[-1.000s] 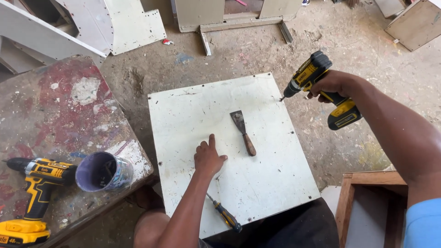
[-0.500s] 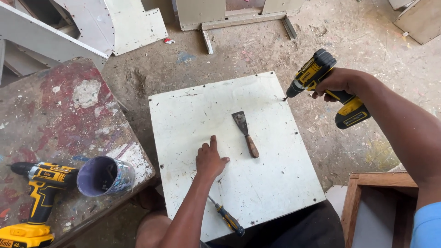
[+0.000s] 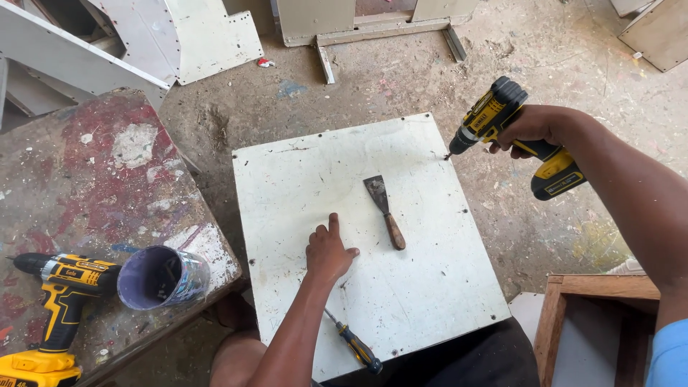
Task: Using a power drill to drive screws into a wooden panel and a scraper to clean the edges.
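A square white board (image 3: 301,179) lies flat in front of me, spotted with dirt. My left hand (image 3: 328,251) presses flat on it near the middle, fingers apart. My right hand (image 3: 530,129) grips a yellow and black cordless drill (image 3: 512,132), whose bit tip touches the board's right edge near the far corner. A putty knife (image 3: 385,211) with a wooden handle lies on the board just right of my left hand. A screwdriver (image 3: 355,344) with a yellow and black handle rests at the board's near edge beside my left forearm.
A paint-stained work surface (image 3: 93,186) at left carries a second yellow drill (image 3: 61,301) and a tipped purple cup (image 3: 161,276). White panels (image 3: 208,36) lean at the back. A wooden box (image 3: 602,322) stands at lower right. The floor is dusty concrete.
The drill in my right hand has shifted slightly along the board's right edge near the far corner. My left hand stays pressed on the board.
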